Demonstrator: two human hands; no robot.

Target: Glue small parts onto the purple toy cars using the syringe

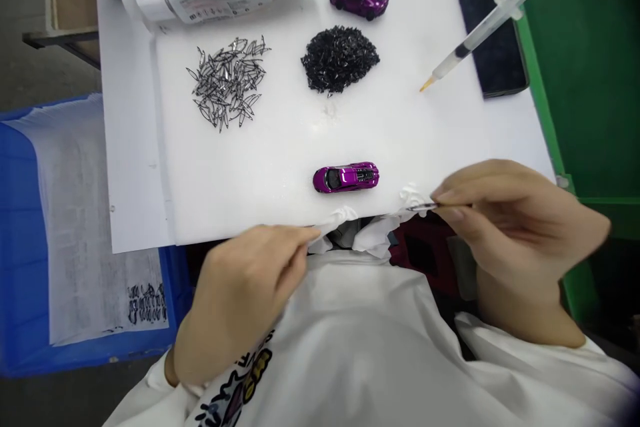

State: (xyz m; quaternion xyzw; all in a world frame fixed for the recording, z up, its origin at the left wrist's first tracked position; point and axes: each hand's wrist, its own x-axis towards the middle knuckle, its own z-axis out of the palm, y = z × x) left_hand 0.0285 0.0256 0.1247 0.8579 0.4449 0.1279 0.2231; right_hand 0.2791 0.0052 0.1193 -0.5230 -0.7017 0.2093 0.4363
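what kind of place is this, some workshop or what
Probably a small-parts assembly or finishing bench, perhaps for toy cars. A purple die-cast model car, a heap of tiny black parts, and a fine-tipped syringe all point to detailed handwork.

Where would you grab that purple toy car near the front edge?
Best pinched across its long sides, from above: the purple toy car lies flat on the white board, nose-to-tail left to right, so thumb and finger fit front and back. The left hand is nearest.

Purple toy car (345, 177) with black windows (333, 179), black pile of slivers (340, 59), green bench (575, 67), blue crate (20, 247)
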